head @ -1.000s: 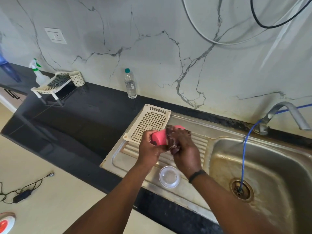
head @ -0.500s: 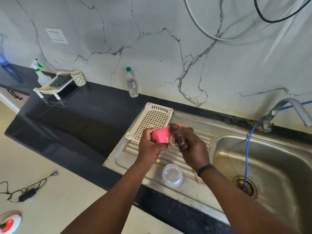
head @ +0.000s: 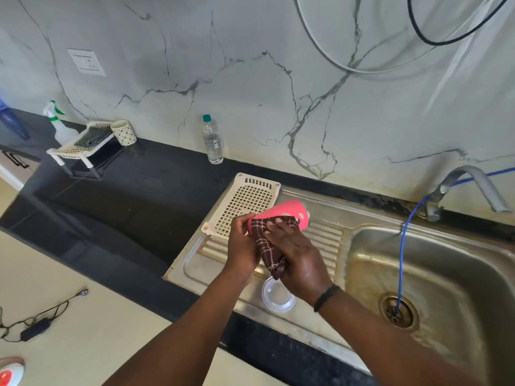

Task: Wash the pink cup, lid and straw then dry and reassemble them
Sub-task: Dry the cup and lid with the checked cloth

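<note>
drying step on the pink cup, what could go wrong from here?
1. The pink cup is held in the air over the steel drainboard, the left hand at one end and the right hand wiping it through the checked cloth. If wet, it could slip from the grip and drop.
2. The clear lid lies near the drainboard's front edge, right under the right wrist. A careless move might knock it off.

head cam | high, looking forward and down | faces marble wall (head: 250, 65) over sink (head: 434, 263) | close above drainboard (head: 320, 201) | single view
</note>
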